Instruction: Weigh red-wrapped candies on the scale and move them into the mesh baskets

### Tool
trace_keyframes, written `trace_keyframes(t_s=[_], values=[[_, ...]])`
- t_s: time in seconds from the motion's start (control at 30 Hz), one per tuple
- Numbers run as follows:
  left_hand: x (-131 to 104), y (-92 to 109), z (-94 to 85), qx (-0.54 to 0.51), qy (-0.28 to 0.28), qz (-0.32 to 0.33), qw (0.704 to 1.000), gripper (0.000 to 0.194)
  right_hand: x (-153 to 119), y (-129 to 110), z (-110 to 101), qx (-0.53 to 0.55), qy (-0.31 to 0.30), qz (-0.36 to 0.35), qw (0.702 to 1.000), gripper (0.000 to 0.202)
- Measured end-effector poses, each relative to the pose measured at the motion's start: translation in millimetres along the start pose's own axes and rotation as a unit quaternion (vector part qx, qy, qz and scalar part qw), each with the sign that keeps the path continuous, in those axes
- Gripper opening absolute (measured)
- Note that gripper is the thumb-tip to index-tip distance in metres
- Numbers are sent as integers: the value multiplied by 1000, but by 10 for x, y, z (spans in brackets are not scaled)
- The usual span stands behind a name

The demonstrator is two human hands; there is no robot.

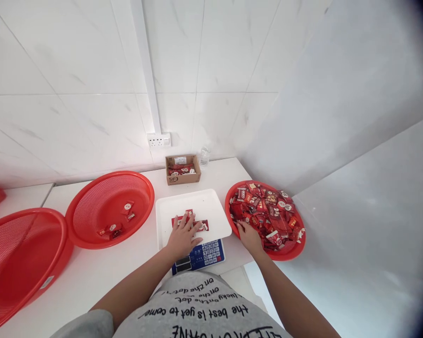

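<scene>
Toward the counter's left edge, a red basket (pixel 21 277) shows no packets in the part in view; beside it, a second red basket (pixel 116 188) holds a few red packets (pixel 127 207) low inside. Next comes the scale (pixel 213 252) at the counter's front edge, its keys facing the person, probably so they can be read and pressed easily. On its white pan (pixel 211 206) lie some small packets (pixel 203 225), under the left hand (pixel 183 237) – fingers spread, palm down, perhaps steadying or lining them up. By the back edge stand a cardboard box (pixel 184 179) with packets in it and a clear cup (pixel 205 156). The right hand (pixel 250 237) has its fingers drawn narrow at the near rim of a full basket (pixel 285 257); I cannot tell whether they pinch anything. That basket juts past the counter's right edge – likely kept close for easy reach.
</scene>
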State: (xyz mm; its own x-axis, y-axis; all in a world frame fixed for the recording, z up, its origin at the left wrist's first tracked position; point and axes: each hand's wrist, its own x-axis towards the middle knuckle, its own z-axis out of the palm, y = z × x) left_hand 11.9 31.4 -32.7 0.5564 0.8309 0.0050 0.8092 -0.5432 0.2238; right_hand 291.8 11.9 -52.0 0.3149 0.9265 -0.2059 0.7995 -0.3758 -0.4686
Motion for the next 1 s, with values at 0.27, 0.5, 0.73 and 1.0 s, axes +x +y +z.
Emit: trace_keyframes(t_s=[0.27, 0.5, 0.73, 1.0], values=[[9, -62, 9, -27, -3, -33, 999, 59, 1, 32, 20, -12, 6, -9, 1000, 40], [-539, -1220, -595, 69, 170, -398, 899, 62, 33, 68, 48, -11, -6, 0, 1000, 41], [-1728, -2296, -982, -12, 81, -704, 706, 67, 38, 79, 53, -17, -5, -2, 1000, 40], [-1713, -2417, -1200, 59, -6, -633, 772, 20, 20, 42, 28, -26, -10, 12, 1000, 41]])
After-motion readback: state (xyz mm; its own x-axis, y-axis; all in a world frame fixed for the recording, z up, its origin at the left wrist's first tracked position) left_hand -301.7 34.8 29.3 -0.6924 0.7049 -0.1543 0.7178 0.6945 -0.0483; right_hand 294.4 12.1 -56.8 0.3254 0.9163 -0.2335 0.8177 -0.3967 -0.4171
